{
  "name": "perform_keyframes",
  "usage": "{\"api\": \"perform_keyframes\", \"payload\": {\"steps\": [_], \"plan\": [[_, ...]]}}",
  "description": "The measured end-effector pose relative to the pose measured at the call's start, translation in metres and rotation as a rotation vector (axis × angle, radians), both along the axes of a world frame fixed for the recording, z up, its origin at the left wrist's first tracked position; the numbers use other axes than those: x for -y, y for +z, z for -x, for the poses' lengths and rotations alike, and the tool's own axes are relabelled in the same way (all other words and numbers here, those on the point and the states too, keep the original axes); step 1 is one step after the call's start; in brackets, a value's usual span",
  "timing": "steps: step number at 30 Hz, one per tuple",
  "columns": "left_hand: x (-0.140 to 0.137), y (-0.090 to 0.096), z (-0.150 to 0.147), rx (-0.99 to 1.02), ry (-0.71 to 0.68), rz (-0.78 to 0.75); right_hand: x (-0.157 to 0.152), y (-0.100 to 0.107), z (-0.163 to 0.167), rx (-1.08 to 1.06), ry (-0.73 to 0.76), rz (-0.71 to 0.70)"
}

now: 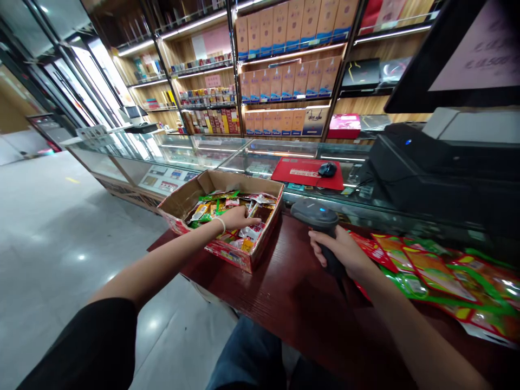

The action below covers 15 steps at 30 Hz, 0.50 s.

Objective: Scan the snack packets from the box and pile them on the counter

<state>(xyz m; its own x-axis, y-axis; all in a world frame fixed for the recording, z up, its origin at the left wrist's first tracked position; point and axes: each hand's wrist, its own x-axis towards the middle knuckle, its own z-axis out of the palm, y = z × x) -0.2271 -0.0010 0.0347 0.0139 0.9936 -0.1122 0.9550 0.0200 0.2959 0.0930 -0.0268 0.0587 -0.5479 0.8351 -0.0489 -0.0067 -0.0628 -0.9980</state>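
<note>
My left hand (pixel 235 219) reaches into an open cardboard box (pixel 231 259) with red printed sides. Its thumb is stretched out over small snack packets (pixel 203 209), and the other fingers are partly hidden among them. Close by its fingertips lies a dark brown packet (pixel 264 214). In my right hand (pixel 339 250) is a black barcode scanner (pixel 314 214), gripped by its handle, with a small blue light lit on top. The scanner's head points left toward the box, above the dark red tabletop (pixel 280 292).
Red, orange and green snack bags (pixel 439 271) are piled at the right. Behind the table runs a glass counter (pixel 244 157) with a red mat (pixel 296 172) and a mouse (pixel 327 169). A black till machine (pixel 426 168) and monitor (pixel 430 81) stand at right.
</note>
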Motion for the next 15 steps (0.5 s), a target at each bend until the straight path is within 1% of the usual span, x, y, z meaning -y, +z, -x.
{"api": "perform_keyframes", "payload": {"steps": [2,4,10,13,15], "plan": [[-0.002,-0.001,-0.003,-0.056,-0.037,0.017,0.001,0.000,0.000,-0.005,0.003,0.007],[-0.003,-0.003,-0.003,-0.037,-0.070,0.011,0.001,0.000,0.000,-0.008,0.000,0.020],[0.003,-0.003,0.005,0.331,-0.152,-0.003,0.001,-0.003,-0.002,-0.006,-0.045,0.059],[0.012,0.000,0.008,0.432,-0.116,-0.089,0.001,-0.002,-0.007,-0.007,-0.042,0.038],[0.017,0.004,0.009,0.484,-0.044,-0.181,0.001,-0.001,-0.011,-0.014,-0.052,0.029]]}}
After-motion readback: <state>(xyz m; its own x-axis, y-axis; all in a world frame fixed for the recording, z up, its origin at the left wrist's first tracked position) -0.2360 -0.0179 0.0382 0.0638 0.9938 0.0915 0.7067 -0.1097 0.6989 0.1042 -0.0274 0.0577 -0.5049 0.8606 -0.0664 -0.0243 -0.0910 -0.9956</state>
